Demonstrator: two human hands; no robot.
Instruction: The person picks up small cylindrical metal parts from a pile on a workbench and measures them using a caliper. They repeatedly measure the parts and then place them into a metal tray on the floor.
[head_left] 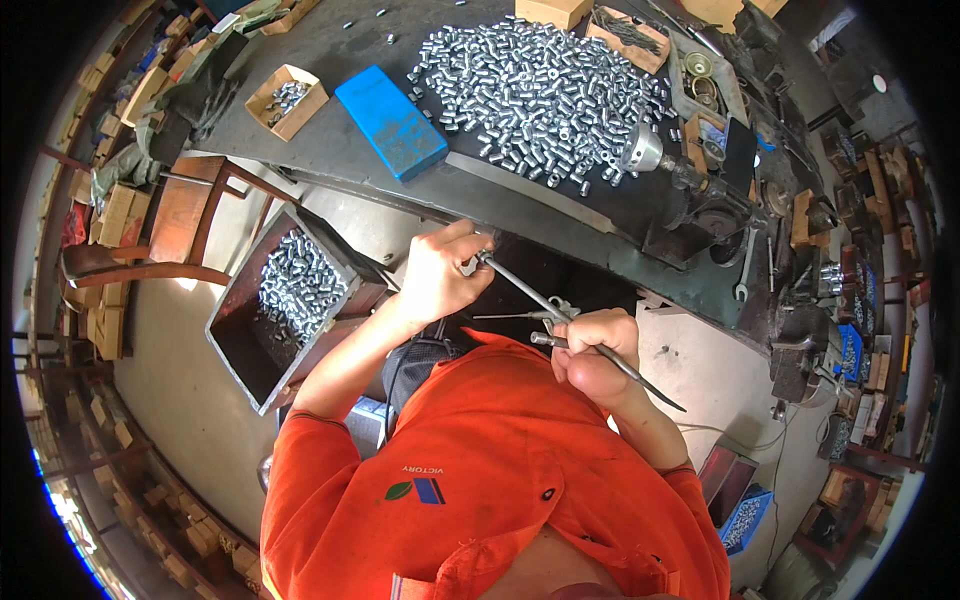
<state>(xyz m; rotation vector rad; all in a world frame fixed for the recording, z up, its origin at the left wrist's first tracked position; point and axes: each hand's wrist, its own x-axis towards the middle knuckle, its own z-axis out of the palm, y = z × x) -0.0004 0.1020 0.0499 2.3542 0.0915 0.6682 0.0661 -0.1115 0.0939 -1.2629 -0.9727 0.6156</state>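
My left hand (445, 270) is closed, pinching a small metal cylinder (483, 257) at the far end of a long thin metal rod (530, 291). My fingers cover most of that cylinder. The fingers of my right hand (600, 352) wrap round the rod's lower half, and its dark tapered end sticks out below the fist. A second short metal piece (546, 340) juts out to the left of my right hand; how it is held is hidden. Both hands are in front of the bench edge, above my lap.
On the dark workbench (330, 170) lies a big heap of small metal cylinders (540, 95), beside a blue block (392, 122) and a small carton (286, 103). A chuck (643, 148) stands at the right. Left of me is a wooden box (237, 335) holding more cylinders.
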